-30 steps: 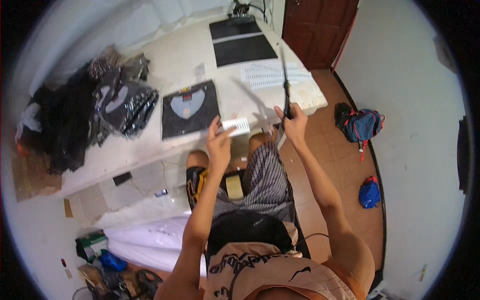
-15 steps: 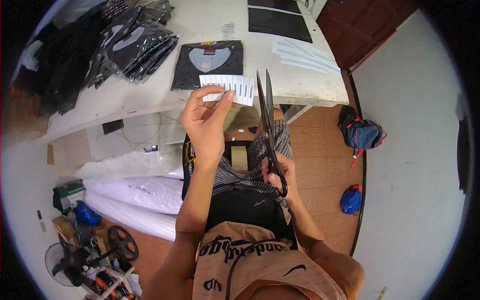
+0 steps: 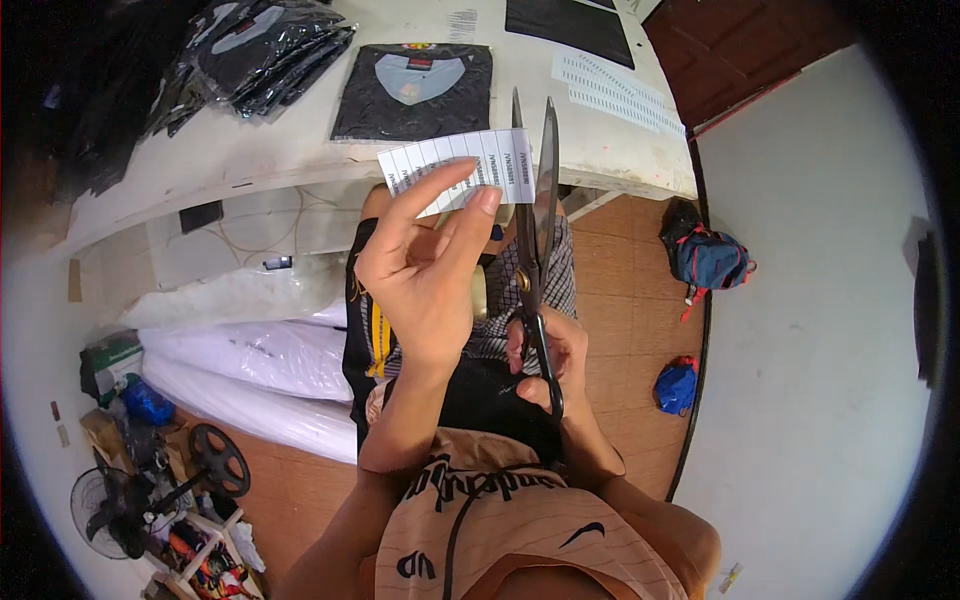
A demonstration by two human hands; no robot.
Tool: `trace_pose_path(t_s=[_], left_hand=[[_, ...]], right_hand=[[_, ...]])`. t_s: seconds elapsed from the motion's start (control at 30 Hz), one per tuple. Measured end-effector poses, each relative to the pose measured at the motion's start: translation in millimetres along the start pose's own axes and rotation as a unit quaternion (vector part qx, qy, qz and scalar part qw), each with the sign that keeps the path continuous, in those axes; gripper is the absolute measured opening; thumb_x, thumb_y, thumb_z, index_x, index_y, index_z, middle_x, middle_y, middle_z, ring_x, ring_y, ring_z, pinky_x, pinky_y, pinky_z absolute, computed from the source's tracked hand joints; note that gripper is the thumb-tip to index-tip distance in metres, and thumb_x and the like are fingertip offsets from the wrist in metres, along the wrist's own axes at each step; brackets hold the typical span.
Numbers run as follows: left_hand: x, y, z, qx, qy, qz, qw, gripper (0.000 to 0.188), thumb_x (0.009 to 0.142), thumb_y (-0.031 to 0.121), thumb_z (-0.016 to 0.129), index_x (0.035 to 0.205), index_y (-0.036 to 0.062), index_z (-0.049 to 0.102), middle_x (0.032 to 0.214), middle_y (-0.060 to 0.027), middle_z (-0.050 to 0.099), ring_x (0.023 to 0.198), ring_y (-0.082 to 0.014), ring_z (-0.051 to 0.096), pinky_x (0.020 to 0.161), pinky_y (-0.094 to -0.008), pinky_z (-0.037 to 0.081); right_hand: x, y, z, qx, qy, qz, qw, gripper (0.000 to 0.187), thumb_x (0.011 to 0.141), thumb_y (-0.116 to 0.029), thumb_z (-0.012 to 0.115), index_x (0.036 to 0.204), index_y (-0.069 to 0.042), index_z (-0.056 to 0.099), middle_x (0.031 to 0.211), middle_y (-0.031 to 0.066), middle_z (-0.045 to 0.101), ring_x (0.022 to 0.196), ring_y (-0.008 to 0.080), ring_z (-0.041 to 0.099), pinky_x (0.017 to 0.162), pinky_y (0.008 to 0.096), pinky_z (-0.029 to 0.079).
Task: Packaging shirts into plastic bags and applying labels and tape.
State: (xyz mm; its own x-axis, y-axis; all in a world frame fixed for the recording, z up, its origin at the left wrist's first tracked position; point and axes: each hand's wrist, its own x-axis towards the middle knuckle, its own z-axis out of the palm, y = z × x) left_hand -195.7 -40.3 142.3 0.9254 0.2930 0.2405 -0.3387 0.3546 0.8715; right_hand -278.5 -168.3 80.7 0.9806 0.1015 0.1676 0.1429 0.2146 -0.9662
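Observation:
My left hand (image 3: 425, 265) holds up a white strip of printed labels (image 3: 455, 168) between thumb and fingertips, in front of my chest. My right hand (image 3: 548, 362) grips the handles of large black scissors (image 3: 532, 215). Their blades point upward and are parted around the strip's right end. On the white table (image 3: 300, 150) beyond lies a dark shirt in a clear bag (image 3: 415, 88).
A pile of bagged dark garments (image 3: 265, 50) sits at the table's left, sheets of labels (image 3: 615, 85) and a black mat (image 3: 570, 20) at its right. White rolls (image 3: 250, 360) lie on the floor to the left, with a fan (image 3: 105, 510) and clutter. Two bags (image 3: 705, 260) sit by the wall.
My hands came in toward my body. The scissors swung from a raised reach over the table to upright, blades opening around the label strip's right end.

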Motion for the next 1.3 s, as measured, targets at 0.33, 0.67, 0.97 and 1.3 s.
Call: trace_pose_path(t_s=[0.33,0.67,0.97,1.3], left_hand=[[-1.8,10.3,1.8,-0.007,0.004,0.02,1.0,0.03,0.081,-0.01,0.066,0.11,-0.0066,0.061,0.088,-0.0079,0.067,0.07,-0.0027,0.058,0.059,-0.0131,0.042],[-4.8,16.6,0.2,-0.012,-0.069,0.011,0.998,0.031,0.078,-0.012,0.066,0.108,-0.0077,0.06,0.101,-0.0139,0.065,0.085,-0.0132,0.064,0.073,-0.0226,0.054],[-15.9,20.0,5.4,0.073,-0.156,0.001,0.985,0.032,0.075,-0.014,0.068,0.106,-0.0043,0.065,0.1,-0.013,0.064,0.088,-0.0158,0.064,0.071,-0.0244,0.055],[-4.8,8.5,-3.6,0.062,-0.054,-0.004,0.997,0.026,0.08,-0.011,0.065,0.106,-0.0054,0.065,0.101,-0.013,0.066,0.089,-0.0132,0.063,0.072,-0.0207,0.051]], right_hand=[[-2.3,-4.3,3.4,-0.017,0.003,0.003,1.0,0.054,0.063,-0.044,0.085,0.078,-0.003,0.054,0.073,0.0025,0.052,0.055,0.0072,0.047,0.048,0.0192,0.036],[16.3,-29.7,-1.6,0.012,0.172,-0.028,0.985,0.035,0.07,-0.019,0.082,0.084,0.0,0.056,0.079,0.0076,0.06,0.055,0.0089,0.053,0.047,0.0196,0.04],[68.5,-84.9,5.3,0.075,0.241,-0.096,0.963,0.027,0.071,0.008,0.074,0.082,-0.002,0.051,0.084,0.0163,0.067,0.052,0.0068,0.056,0.042,0.0173,0.043],[55.8,-69.9,-12.0,-0.025,0.301,-0.084,0.95,0.017,0.084,-0.006,0.065,0.077,-0.003,0.05,0.058,0.0053,0.056,0.039,0.0055,0.043,0.035,0.0183,0.031]])
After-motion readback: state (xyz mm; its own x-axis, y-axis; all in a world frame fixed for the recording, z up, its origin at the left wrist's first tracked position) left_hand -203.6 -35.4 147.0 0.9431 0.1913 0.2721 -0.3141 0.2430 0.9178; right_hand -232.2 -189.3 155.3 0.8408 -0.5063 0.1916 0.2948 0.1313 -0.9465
